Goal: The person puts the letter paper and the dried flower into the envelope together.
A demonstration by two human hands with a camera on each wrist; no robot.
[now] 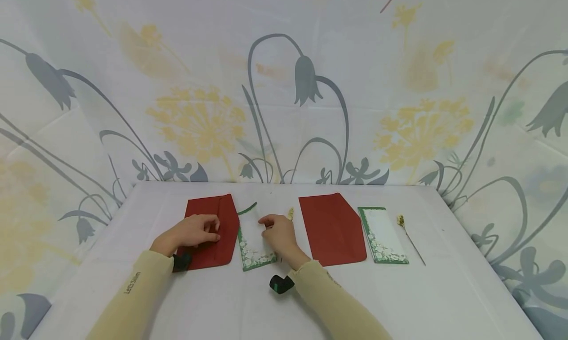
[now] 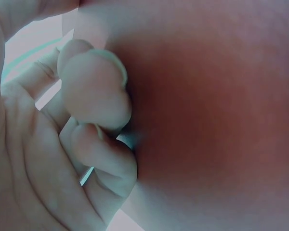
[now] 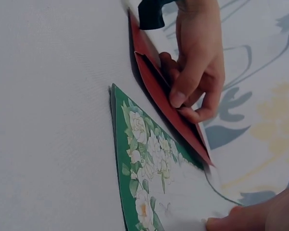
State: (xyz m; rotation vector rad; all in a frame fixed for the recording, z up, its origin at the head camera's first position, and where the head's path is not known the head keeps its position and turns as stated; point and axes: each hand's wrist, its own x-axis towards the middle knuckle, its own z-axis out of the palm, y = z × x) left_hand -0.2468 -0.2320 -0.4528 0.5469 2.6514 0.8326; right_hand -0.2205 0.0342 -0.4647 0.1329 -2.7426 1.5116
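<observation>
My left hand (image 1: 193, 231) is over the left red envelope (image 1: 226, 251), fingers curled, thumb and fingertips gripping it near the seam. In the right wrist view that envelope (image 3: 156, 91) shows a dark slit beside the thumb. Curled fingers (image 2: 94, 91) lie against its blurred red surface in the left wrist view. Beside the envelope, a white card with a green floral border (image 1: 253, 249) is in my right hand (image 1: 281, 234), pinched near its upper right side. Its upper end bends up. In the right wrist view only part of the right hand (image 3: 260, 211) shows at the card's edge.
A second red envelope (image 1: 333, 229) lies right of the right hand, then another floral-bordered card (image 1: 386, 236) and a dried flower stem (image 1: 412, 241). Another yellow flower (image 1: 290, 214) is partly hidden behind the right hand. A patterned cloth (image 1: 275, 108) hangs behind the white table (image 1: 213, 300).
</observation>
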